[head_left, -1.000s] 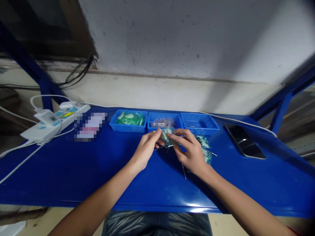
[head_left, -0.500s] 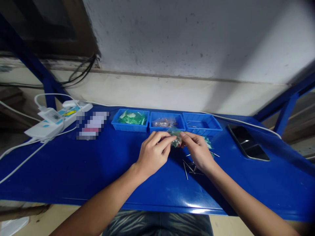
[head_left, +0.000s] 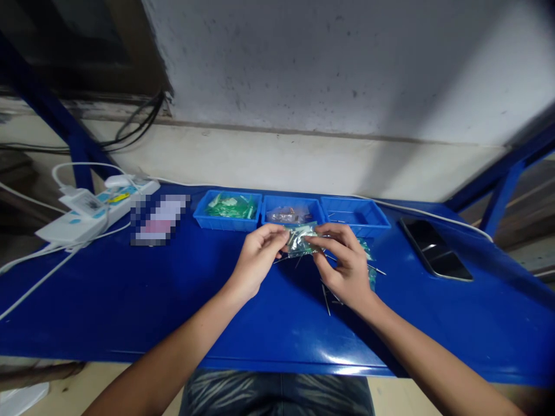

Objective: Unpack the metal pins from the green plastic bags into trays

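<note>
A small clear-and-green plastic bag (head_left: 299,241) is held up in front of the blue bins, above the table. My left hand (head_left: 255,260) pinches its left edge between thumb and fingers. At the bag's right side, my right hand (head_left: 349,266) has its fingertips on the plastic, the thumb lower and apart. What the bag contains is too blurred to make out. Beneath my right hand lie several thin metal rods (head_left: 326,300), partly covered by it. Another green packet (head_left: 372,277) shows just beyond that hand.
Three blue bins stand in a row: one with green packets (head_left: 232,208), one with clear bags (head_left: 290,215), one with a few thin rods (head_left: 338,221). A black phone (head_left: 433,248) lies right. A white power strip (head_left: 82,216) with cables sits left, beside a blurred card (head_left: 160,219).
The bag has been spread flatter and shifted slightly left. My left hand has turned to pinch its left edge, and my right fingers have opened out over its right side.
</note>
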`<state>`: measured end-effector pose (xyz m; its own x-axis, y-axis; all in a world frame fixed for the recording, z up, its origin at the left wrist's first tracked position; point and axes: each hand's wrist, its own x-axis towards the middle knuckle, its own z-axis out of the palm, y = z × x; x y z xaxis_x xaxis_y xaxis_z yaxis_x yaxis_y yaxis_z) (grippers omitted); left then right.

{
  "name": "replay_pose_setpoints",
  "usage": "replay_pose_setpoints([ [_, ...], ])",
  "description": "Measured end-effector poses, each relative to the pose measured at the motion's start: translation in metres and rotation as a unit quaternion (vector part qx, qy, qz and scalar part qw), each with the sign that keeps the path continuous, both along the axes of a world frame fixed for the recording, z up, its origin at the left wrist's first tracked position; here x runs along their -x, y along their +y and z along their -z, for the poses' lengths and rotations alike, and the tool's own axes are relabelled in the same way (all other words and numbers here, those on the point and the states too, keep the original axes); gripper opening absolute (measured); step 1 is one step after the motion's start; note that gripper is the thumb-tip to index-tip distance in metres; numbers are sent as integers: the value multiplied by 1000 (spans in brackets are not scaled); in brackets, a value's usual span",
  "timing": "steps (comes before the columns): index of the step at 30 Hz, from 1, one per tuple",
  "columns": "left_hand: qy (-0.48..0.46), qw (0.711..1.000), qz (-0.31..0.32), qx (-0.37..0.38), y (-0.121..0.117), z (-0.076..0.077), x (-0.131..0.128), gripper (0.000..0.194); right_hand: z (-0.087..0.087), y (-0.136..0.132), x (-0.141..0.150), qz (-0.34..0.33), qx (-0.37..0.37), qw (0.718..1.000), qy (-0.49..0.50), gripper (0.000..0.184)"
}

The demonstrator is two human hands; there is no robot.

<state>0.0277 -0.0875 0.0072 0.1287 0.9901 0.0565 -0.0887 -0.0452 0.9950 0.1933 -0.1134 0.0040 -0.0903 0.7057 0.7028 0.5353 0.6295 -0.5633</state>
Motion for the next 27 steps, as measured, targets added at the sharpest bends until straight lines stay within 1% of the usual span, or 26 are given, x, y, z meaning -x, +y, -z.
replay_pose_setpoints([
  [3,41,995,-29,-84,-3,0,0,10,-1,0,-1,8,14,1000,10,28],
  [5,93,979,-53,-172,-5,0,1,8,-2,2,-3,5,53,998,22,22],
  [7,155,947,-58,-274,-7,-1,2,9,-3,4,-5,-14,127,990,50,15],
  [9,203,908,-48,-364,-8,-1,2,15,-3,7,-7,-47,208,971,112,22],
  [11,235,880,-40,-410,-10,0,2,19,-2,9,-7,-69,264,946,173,30],
  [12,246,874,-36,-417,-10,0,2,20,-2,10,-7,-72,279,938,192,29],
  [14,257,877,-24,-405,-10,1,1,19,-2,10,-6,-62,287,936,195,24],
  [15,257,885,-14,-389,-10,1,0,17,-3,9,-5,-52,277,942,183,21],
  [17,240,909,7,-340,-9,1,0,14,-6,7,-4,-25,228,963,141,17],
  [19,202,944,29,-260,-7,1,1,15,-8,5,-3,-2,162,984,80,15],
  [20,171,962,43,-208,-5,1,2,19,-8,4,-3,4,131,990,51,15],
  [22,92,988,83,-91,-1,1,3,34,-5,2,-4,-1,77,997,3,19],
  [23,51,993,104,-39,0,2,3,40,-2,2,-4,-11,55,998,-17,23],
  [24,17,993,120,-1,2,2,3,41,1,2,-5,-21,34,999,-33,26],
  [25,-4,991,129,22,3,2,3,38,4,3,-5,-30,15,998,-48,30],
  [27,-16,991,124,36,3,2,3,27,6,8,-4,-42,-9,997,-71,36],
])
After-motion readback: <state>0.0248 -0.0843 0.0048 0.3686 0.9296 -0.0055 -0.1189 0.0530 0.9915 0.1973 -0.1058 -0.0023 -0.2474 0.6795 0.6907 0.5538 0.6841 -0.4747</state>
